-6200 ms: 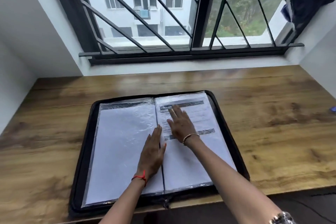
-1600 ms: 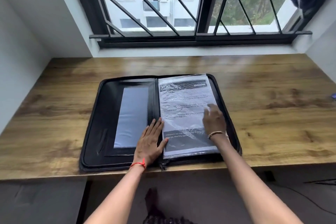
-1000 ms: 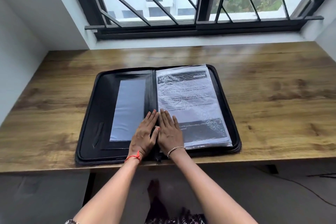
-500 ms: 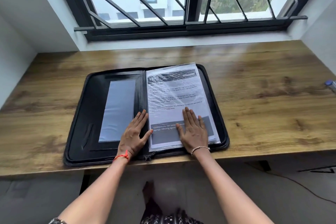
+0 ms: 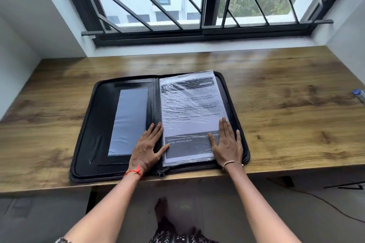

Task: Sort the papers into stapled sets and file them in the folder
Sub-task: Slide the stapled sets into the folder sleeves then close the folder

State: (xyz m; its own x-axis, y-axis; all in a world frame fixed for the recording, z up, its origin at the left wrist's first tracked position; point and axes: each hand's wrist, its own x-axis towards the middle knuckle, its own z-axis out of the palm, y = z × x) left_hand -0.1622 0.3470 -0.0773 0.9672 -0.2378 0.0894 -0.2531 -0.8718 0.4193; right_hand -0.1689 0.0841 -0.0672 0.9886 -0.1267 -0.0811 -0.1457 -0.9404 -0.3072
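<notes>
Both palms were down flat, fingers straight, left hand by the folder spine, right hand pressing the sleeved papers, gripping nothing.

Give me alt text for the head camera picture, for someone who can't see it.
A person's left hand and right hand lie flat on an open black zip folder on a wooden desk, the left by the spine, the right on the lower right of a plastic-sleeved printed page. A barred window is behind.
</notes>
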